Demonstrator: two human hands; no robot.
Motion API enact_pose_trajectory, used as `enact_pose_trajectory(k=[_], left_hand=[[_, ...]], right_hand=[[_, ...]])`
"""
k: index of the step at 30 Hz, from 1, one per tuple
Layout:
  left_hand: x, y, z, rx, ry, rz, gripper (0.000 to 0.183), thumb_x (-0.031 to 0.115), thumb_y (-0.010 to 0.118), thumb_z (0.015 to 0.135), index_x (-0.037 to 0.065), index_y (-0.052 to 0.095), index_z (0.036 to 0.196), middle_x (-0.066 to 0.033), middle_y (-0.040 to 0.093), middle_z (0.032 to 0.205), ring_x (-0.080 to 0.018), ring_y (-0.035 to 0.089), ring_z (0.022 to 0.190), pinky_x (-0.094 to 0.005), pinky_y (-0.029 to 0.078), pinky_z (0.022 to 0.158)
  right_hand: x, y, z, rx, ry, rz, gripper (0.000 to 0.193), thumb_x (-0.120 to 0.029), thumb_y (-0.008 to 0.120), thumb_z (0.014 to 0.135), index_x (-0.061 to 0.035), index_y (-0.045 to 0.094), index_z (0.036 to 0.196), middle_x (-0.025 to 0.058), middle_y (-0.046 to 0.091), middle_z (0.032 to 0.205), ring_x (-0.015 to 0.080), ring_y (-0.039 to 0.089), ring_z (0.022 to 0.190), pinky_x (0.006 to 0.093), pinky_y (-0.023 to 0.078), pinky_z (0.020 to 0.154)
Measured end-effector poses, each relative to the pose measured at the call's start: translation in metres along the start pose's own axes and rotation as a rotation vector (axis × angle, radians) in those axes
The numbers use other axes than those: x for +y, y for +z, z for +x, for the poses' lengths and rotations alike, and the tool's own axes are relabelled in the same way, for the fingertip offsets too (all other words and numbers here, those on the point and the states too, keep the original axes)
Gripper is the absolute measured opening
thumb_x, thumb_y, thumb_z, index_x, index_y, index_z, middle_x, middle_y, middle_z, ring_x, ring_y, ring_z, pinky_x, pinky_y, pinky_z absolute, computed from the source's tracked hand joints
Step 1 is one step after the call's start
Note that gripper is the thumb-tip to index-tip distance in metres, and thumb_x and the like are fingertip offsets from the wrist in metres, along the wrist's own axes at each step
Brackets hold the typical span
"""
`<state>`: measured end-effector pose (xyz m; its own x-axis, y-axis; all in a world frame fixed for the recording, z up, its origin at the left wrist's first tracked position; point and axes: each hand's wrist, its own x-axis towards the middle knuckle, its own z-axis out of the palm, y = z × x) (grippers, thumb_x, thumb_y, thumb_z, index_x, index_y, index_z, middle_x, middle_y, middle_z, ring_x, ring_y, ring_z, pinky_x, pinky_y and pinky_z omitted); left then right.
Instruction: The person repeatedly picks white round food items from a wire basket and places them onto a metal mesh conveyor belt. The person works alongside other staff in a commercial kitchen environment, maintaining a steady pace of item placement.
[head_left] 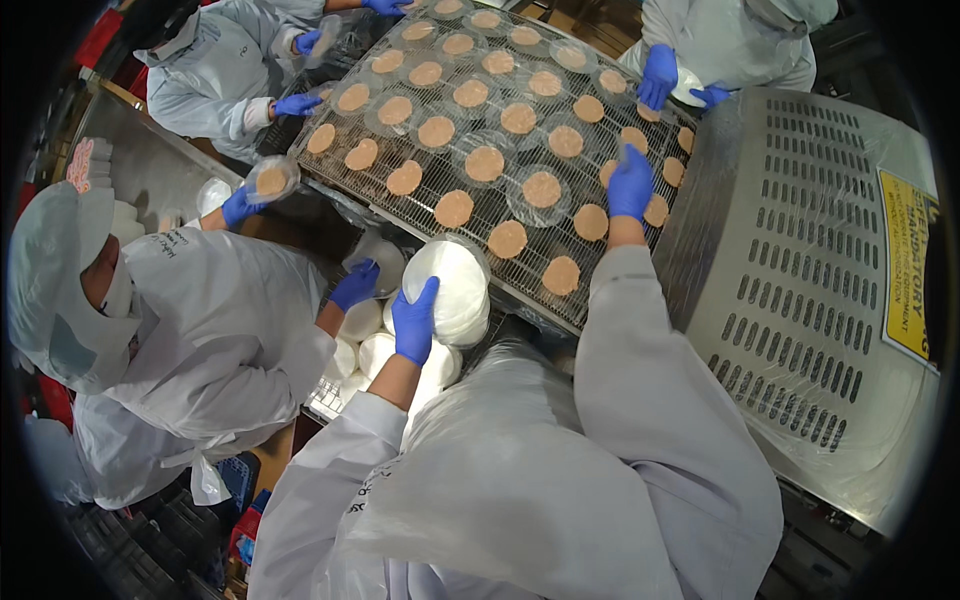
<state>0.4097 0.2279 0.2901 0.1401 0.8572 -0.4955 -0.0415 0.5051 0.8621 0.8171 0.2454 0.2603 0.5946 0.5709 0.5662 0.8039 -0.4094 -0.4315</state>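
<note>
My left hand (415,318), gloved in blue, grips a thick stack of round white sheets (447,283) held in front of my body. Thumb and fingers close around the stack's near left side. Out over the wire-mesh conveyor (480,222) reaches my right hand (630,182), also gloved, above its right part. A tan round patty (608,172) lies beside it, partly covered by the hand. Blur and the back of that hand hide its fingertips. Many patties sit in rows on the mesh, and several, such as one patty (541,189), have a clear round sheet under them.
At left, a co-worker's hand (243,206) holds a patty on a clear sheet. Another hand (357,284) is near more white sheet stacks (378,352). Other workers stand across the conveyor. A slotted metal housing (800,250) borders the right side.
</note>
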Motion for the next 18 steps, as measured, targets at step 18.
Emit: enact_pose_trajectory(k=[18], left_hand=[[0.002, 0.000, 0.005, 0.063, 0.069, -0.120, 0.040, 0.019, 0.068, 0.083, -0.005, 0.056, 0.113, -0.0099, 0.062, 0.105, -0.0155, 0.059, 0.092, -0.0290, 0.048, 0.080]], right_hand=[[-0.137, -0.014, -0.079, -0.941, 0.324, 0.876, 0.019, -0.022, 0.056, 0.085, -0.0089, 0.063, 0.097, 0.0083, 0.066, 0.091, 0.0259, 0.063, 0.085, 0.0373, 0.050, 0.071]])
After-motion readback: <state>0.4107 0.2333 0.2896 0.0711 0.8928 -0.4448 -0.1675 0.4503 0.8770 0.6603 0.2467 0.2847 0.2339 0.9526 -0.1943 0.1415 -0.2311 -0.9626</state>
